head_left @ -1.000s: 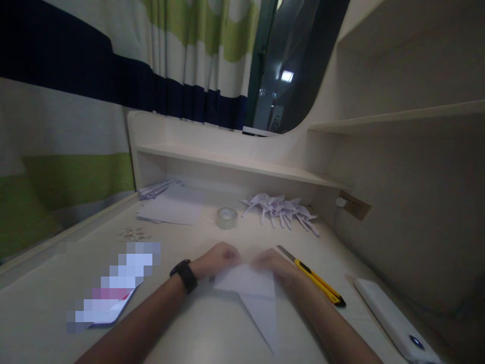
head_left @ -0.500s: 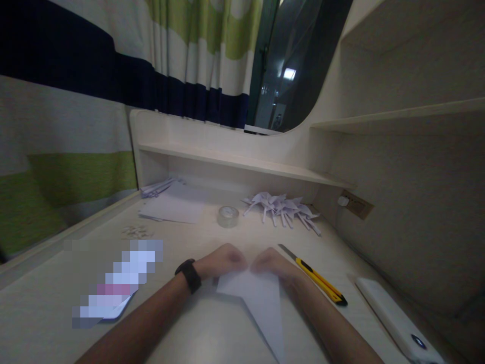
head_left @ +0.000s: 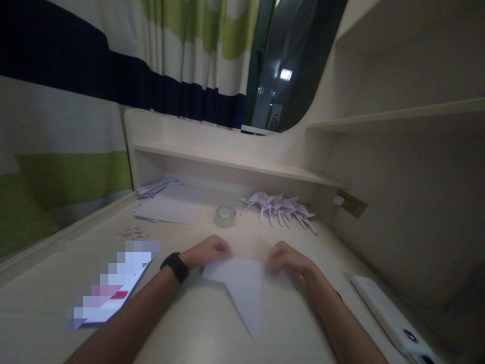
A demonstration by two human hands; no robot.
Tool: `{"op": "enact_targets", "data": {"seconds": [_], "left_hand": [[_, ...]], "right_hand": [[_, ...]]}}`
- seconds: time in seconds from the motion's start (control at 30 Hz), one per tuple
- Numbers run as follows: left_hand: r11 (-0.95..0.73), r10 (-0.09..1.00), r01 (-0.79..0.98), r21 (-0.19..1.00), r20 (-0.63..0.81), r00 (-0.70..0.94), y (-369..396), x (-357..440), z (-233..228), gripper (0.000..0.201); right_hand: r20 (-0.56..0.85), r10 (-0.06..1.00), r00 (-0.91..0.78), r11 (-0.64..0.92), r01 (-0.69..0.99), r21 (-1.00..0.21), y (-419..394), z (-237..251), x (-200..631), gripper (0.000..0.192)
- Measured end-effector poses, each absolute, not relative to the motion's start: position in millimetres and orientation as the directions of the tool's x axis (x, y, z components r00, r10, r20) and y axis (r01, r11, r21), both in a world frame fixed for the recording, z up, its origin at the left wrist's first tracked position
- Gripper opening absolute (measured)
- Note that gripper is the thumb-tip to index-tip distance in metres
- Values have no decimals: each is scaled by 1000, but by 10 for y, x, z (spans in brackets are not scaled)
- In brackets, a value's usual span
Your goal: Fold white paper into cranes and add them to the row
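White folded paper sheet, tapering to a point toward the camera (head_left: pixel 240 285), lies flat on the pale wooden desk (head_left: pixel 189 333), centre, near the front edge. Left hand (head_left: pixel 206 251) curled, fingertips pressing the paper's upper-left corner; black wristband (head_left: pixel 175 266) on that wrist. Right hand (head_left: pixel 286 259) curled too, fingers down on the upper-right edge — both touch the sheet, neither lifts it.

No containers in view; the desk's low shelf (head_left: pixel 235 164) at the back looks bare.

Around it:
- clear tape roll (head_left: pixel 225 216) just behind the hands
- cluster of small folded white paper figures (head_left: pixel 278 208) back right, under the shelf
- stack of flat white paper sheets (head_left: pixel 168 208) back left, with small paper scraps (head_left: pixel 131 233) in front of it
- pixelated flat item (head_left: pixel 109 285) left of the left forearm
- white rectangular device (head_left: pixel 390 316) right of the right forearm, well apart from the sheet

Striped curtain (head_left: pixel 113 76) behind the desk.
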State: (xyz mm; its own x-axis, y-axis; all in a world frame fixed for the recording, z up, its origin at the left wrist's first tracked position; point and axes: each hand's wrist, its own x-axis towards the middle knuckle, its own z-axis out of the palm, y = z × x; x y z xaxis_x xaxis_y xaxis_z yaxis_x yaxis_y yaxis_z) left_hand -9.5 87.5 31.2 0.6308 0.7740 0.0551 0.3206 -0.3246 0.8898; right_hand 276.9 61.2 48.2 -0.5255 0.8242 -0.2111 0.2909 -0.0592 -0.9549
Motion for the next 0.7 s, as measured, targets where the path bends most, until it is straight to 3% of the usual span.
{"op": "enact_targets", "data": {"seconds": [0.17,0.43,0.7], "left_hand": [[-336,783,308,890,82,616,858,-64,311,33],[-340,763,318,885,62,644,796,-3,303,34],[-343,756,304,889,69,651,833,-1,243,31]], "right_hand": [[-1,942,-335,43,124,-991,591,397,2531,33],[60,938,-342,138,209,-968,553,195,2230,27],[32,940,-340,114,226,-967,530,208,2199,27]]}}
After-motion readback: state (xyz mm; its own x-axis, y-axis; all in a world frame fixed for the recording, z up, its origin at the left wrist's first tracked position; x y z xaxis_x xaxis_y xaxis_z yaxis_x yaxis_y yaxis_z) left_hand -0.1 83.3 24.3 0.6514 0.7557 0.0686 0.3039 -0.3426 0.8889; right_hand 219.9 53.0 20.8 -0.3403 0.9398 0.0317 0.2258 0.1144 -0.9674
